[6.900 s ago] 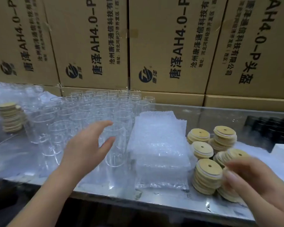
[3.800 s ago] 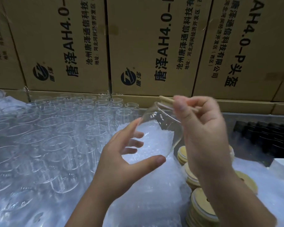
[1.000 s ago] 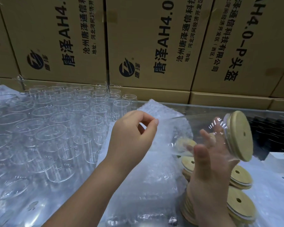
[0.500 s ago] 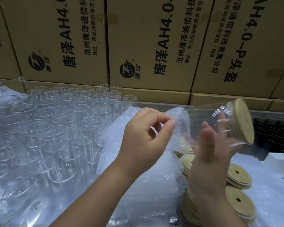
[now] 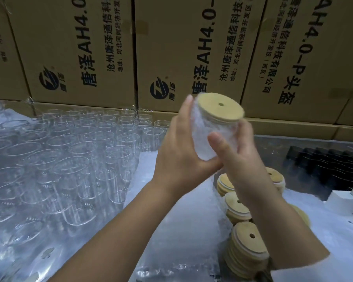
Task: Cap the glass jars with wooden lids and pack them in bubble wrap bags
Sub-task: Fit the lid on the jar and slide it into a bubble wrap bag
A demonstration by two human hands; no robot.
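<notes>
**Both hands on one capped jar, held up over the bags**

Left hand (image 5: 179, 153) is wrapped round the left side of the capped jar (image 5: 204, 139), fingers curled up behind it and thumb tucked under the base; right hand (image 5: 238, 159) grips the other side, thumb lying across the front of the glass and the rest of the fingers round the back; so neither hand is spread open, both are closed round the same jar. The jar is up in the air, tilted, well above the worktop (image 5: 273, 146), with the wooden lid (image 5: 220, 107) seated on its mouth and facing up and toward the camera; one small hole shows in the lid. The body of the jar looks cloudy white, could be bubble wrap round it, but it's blurred so I can't tell.

Room-wise: straight below the hands lies the flat stack of bubble wrap bags (image 5: 171, 231); the left is packed with open glass jars (image 5: 80, 151) standing upright, rim to rim, right back to the cardboard boxes (image 5: 86, 47); to the right, stacks of spare lids (image 5: 247, 255) sit just beside the bags, the right forearm crossing over them; further right there's a row of black items (image 5: 324, 165) and a white container (image 5: 346, 202). The boxes make a wall close behind the jar.
</notes>
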